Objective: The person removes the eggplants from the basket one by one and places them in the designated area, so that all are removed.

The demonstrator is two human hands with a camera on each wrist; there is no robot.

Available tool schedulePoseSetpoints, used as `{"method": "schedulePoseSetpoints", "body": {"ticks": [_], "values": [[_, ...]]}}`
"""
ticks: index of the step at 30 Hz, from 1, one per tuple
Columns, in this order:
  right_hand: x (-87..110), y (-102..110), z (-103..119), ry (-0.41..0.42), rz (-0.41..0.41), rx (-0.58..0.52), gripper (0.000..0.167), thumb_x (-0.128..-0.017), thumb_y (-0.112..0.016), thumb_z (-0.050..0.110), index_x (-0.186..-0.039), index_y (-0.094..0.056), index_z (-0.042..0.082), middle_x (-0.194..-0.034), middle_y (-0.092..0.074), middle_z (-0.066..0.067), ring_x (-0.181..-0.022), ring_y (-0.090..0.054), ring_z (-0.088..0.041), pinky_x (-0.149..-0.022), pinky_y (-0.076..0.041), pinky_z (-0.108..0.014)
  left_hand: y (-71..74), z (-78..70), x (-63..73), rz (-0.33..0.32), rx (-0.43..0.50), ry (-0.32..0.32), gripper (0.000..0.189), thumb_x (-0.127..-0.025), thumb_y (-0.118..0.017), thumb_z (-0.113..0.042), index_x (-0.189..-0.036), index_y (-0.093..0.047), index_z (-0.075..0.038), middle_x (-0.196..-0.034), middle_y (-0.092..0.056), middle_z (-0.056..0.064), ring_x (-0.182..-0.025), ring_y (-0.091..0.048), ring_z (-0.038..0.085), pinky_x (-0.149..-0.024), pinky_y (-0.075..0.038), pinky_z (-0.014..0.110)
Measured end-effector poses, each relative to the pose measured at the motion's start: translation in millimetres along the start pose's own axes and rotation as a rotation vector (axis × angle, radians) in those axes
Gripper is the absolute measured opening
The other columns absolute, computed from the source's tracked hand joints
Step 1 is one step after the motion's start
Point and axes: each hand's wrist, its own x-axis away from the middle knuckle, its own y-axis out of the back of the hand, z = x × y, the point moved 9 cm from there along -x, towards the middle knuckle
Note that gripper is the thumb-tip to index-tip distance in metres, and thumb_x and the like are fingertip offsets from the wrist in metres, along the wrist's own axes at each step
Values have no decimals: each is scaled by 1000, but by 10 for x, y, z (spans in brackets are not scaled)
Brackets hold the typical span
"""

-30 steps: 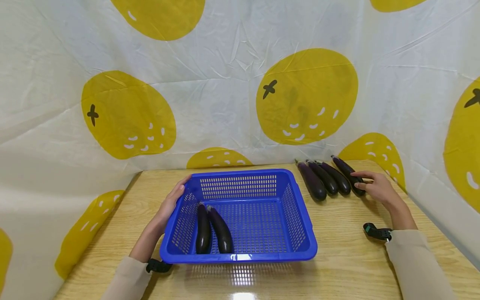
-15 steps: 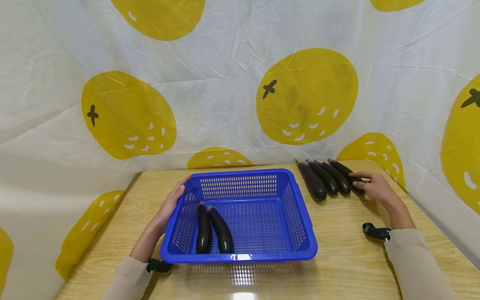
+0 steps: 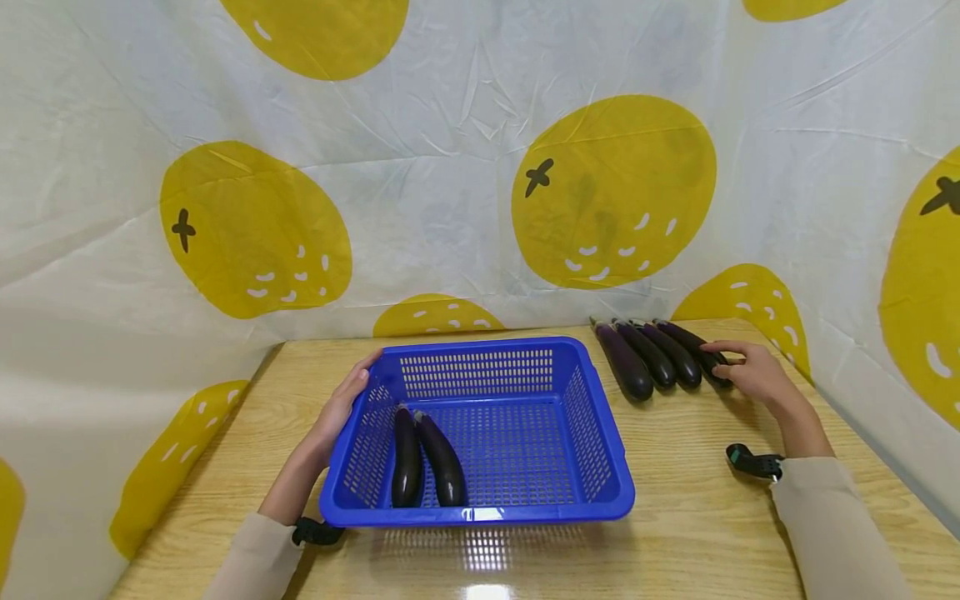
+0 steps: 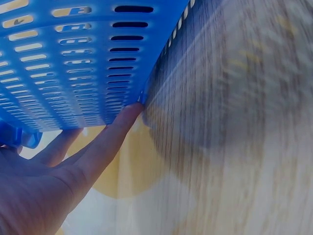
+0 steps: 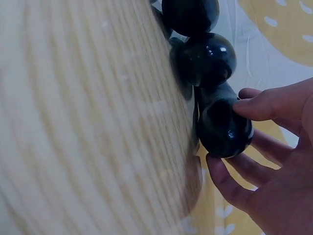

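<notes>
In the head view, my right hand (image 3: 757,373) holds the rounded end of the rightmost eggplant (image 3: 678,336). The right wrist view shows thumb and fingers around this dark glossy eggplant (image 5: 225,129), which lies against its neighbours. My left hand (image 3: 341,410) holds the left side of a blue plastic basket (image 3: 480,515), thumb at the rim. From the left wrist, its fingers (image 4: 110,142) reach along the perforated outer wall. Inside the basket, two eggplants (image 3: 442,462) lie side by side at the left.
Beside the held one, three more eggplants (image 3: 626,367) lie in a row at the back right of the wooden table (image 3: 690,500). A white curtain (image 3: 442,225) printed with yellow fruit hangs behind and around the table.
The stem end of the rightmost eggplant has swung left toward the row, with my right hand on its rounded end. My left hand and the basket stay put.
</notes>
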Motion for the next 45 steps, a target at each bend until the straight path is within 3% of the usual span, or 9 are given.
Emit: {"method": "schedulePoseSetpoints", "body": {"ticks": [2, 5, 9, 15, 17, 20, 23, 30, 45], "values": [[-2, 3, -11, 0, -5, 5, 52, -100, -60, 7, -149, -49, -5, -152, -34, -45, -118, -54, -52, -57, -43, -30, -7, -3, -3, 2, 11, -1, 58, -113, -23, -48, -167, -15, -30, -175, -13, 10, -158, -19, 46, -119, -27, 70], [-8, 5, -40, -11, -2, 19, 54, -101, -61, 11, -151, -46, -4, -153, -34, -44, -133, -45, -62, -69, -48, -31, -13, -2, -8, 7, 20, -1, 58, -113, -23, -47, -167, -15, -29, -175, -13, 10, -158, -18, 46, -120, -26, 70], [-12, 13, -40, 3, -12, 40, 54, -103, -61, 15, -151, -45, -6, -151, -38, -43, -133, -43, -64, -80, -52, -27, -10, 3, -14, 7, 24, -1, 57, -113, -23, -46, -167, -15, -28, -175, -13, 10, -159, -18, 45, -120, -25, 69], [-21, 8, 11, 39, -24, 24, 53, -102, -61, 12, -148, -46, -10, -148, -45, -40, -131, -47, -62, -73, -45, -9, -8, -7, -13, 9, 35, -11, 57, -114, -22, -44, -167, -15, -25, -175, -13, 10, -159, -17, 45, -122, -23, 69], [-13, 6, 24, 39, -17, 23, 53, -102, -61, 11, -148, -46, -10, -149, -44, -41, -131, -46, -63, -75, -49, -13, -10, -7, -13, 10, 36, -13, 57, -114, -22, -44, -167, -15, -25, -175, -12, 10, -159, -17, 45, -122, -22, 69], [4, 4, 40, 38, -6, 24, 53, -102, -61, 11, -149, -45, -10, -149, -43, -41, -132, -45, -63, -83, -57, -30, -10, -2, -11, 11, 31, -11, 57, -114, -22, -45, -167, -14, -26, -175, -13, 10, -159, -18, 45, -121, -23, 70], [15, 5, 48, 42, -2, 25, 53, -102, -60, 11, -149, -45, -10, -149, -43, -41, -132, -45, -64, -86, -58, -38, -12, 1, -8, 14, 23, -9, 58, -113, -22, -46, -167, -14, -27, -175, -13, 10, -158, -19, 46, -121, -24, 70], [-3, 7, 55, 67, -26, 30, 52, -102, -61, 12, -147, -47, -11, -145, -47, -41, -129, -47, -63, -74, -45, -10, -8, 9, -10, 11, 37, -8, 57, -113, -23, -46, -167, -15, -28, -175, -13, 9, -159, -18, 45, -121, -23, 70], [-6, 0, 49, 72, -20, 19, 52, -103, -62, 13, -147, -47, -9, -147, -46, -40, -130, -47, -62, -76, -43, -9, -10, 0, -4, 8, 39, -13, 57, -114, -23, -45, -167, -15, -26, -175, -13, 8, -159, -17, 44, -122, -22, 69]]}}
